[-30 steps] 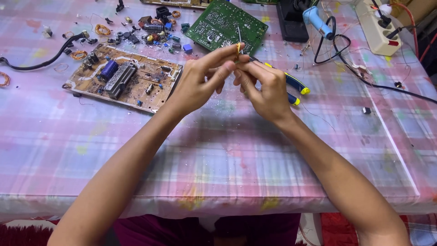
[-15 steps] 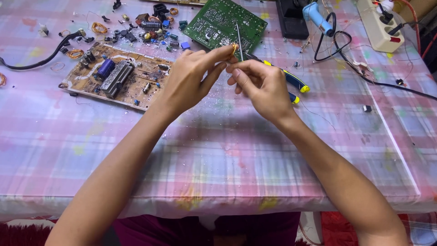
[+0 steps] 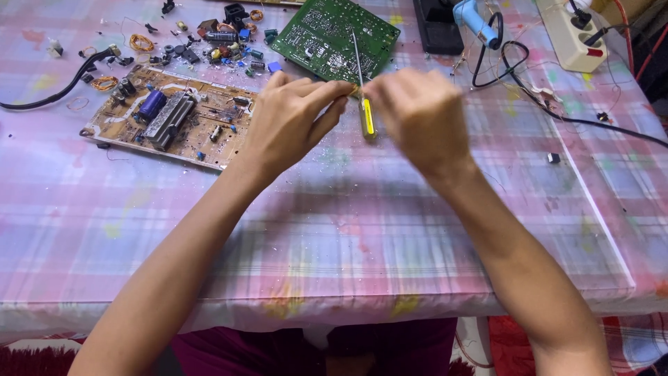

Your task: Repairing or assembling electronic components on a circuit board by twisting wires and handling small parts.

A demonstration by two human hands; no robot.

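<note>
The small copper-coloured part (image 3: 356,90) sits where the two hands meet, above the pink plaid tablecloth (image 3: 348,230) and just short of the green circuit board (image 3: 327,38). The left hand (image 3: 292,118) has its thumb and forefinger closed on it in a pinch, with the other fingers loosely curled.

The left hand's pinch is as it was a second ago. The right hand (image 3: 421,115) has changed. Its fingertips showed reaching in to the part, but now the back of the hand faces up and is smeared with motion. Its fingers are hidden, so I cannot tell how far open it is or whether it has hold of anything. The hands look mid-working of the part - a twist or pull, as I judge it - not done with it.

At 6 o'clock of the part, in the gap between the hands, shows the yellow handle of a screwdriver (image 3: 366,117). Its thin shaft runs toward 12 o'clock over the green board.

There is no tray or box here. The loose components (image 3: 216,38) lie heaped on the cloth at 10 o'clock, and a brown circuit board (image 3: 174,115) lies at 9 o'clock. The only holder is a white power strip (image 3: 567,38) far out at 2 o'clock, with a plug in it. A black cable (image 3: 570,118) trails across the cloth at 3 o'clock.
</note>
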